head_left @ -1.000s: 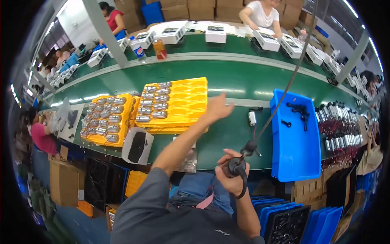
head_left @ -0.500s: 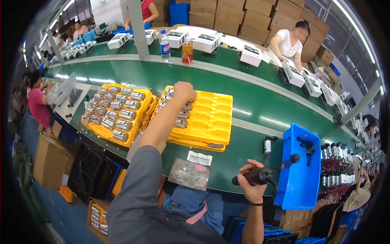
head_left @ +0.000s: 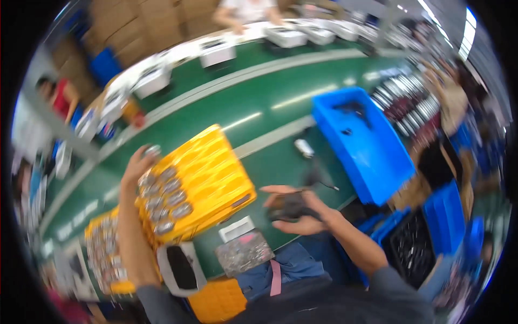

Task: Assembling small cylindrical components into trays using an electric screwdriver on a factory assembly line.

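Two hands are stretched apart: the left hand [head_left: 139,162] pinches a small grey part [head_left: 152,149] over the yellow tray [head_left: 208,175], the right hand [head_left: 294,210] cups a dark tool [head_left: 291,205] loosely, which could slip.

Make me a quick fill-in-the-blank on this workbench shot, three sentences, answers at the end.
1. The left hand reaches to the far corner of a tray whose colour is ____.
2. The right hand holds a dark tool above the ____ table.
3. Beyond the right hand, a dark tool lies in an open bin coloured ____.

Missing words: yellow; green; blue
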The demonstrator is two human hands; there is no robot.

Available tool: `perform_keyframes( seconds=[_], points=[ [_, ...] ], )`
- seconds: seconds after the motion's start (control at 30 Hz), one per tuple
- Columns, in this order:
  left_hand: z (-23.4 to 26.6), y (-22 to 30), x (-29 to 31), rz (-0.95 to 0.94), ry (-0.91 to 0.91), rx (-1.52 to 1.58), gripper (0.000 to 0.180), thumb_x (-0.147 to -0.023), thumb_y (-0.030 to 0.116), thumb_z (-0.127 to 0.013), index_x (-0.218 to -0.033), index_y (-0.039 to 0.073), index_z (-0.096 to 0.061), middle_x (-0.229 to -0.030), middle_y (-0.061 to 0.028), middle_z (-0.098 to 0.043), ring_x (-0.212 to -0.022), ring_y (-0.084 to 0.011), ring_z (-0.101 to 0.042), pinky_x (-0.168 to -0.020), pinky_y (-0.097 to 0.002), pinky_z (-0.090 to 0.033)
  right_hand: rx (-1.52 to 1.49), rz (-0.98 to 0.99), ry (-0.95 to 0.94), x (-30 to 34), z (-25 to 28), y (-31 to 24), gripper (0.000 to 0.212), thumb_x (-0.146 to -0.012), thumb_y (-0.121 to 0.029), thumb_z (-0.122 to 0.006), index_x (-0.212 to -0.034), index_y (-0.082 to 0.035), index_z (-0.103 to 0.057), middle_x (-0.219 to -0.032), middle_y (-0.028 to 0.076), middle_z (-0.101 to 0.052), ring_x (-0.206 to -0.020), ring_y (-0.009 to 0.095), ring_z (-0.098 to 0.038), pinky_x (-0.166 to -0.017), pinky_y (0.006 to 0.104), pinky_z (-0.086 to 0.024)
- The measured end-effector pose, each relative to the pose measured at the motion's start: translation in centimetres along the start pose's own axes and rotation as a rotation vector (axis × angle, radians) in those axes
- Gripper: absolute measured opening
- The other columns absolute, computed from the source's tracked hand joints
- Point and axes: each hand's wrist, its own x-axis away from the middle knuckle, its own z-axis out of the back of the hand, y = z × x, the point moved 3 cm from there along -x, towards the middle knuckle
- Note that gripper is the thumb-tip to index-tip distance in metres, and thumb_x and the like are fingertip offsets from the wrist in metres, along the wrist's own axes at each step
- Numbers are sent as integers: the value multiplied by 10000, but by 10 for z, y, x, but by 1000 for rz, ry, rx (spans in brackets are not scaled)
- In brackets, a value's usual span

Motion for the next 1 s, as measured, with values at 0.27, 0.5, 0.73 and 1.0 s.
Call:
perform_keyframes(
  seconds=[0.27, 0.5, 0.73, 1.0],
  points=[
    [-18, 123, 107, -505, -23, 818, 526, -896, 104, -518, -1365, -8, -309, -1274, -133, -476, -966, -192, -546, -856, -298, -420, 381, 259, -12, 18, 65, -16, 611, -711, -134, -636, -1284, -14, -462, -1207, 194, -543, -1073, 343, -547, -933, 399, -440],
    [-122, 111, 183, -141, -110, 1286, 481, -842, -2, -529, -1288, -64, -361, -1209, -207, -507, -813, -209, -573, -668, -232, -490, 888, -152, 610, 24, 253, 139, 494, -712, -40, -593, -1204, -43, -543, -1125, 171, -589, -1045, 321, -575, -895, 391, -471],
    [-242, 107, 273, 157, -59, 151, 375, -741, 103, -684, -1048, -76, -566, -934, -179, -610, -884, -246, -586, -741, -333, -502, 1003, -691, 316, 55, 279, 221, 449, -758, -174, -701, -1171, -84, -551, -1098, 155, -571, -1027, 343, -553, -880, 408, -453],
    [-242, 173, 313, -735, 168, -552, 302, -865, 250, -623, -1066, 25, -635, -963, -145, -651, -894, -283, -623, -754, -360, -479, 653, -13, 714, 125, 243, 92, 230, -756, 13, -650, -983, 9, -612, -942, 121, -569, -877, 225, -582, -751, 307, -486]
  ],
)
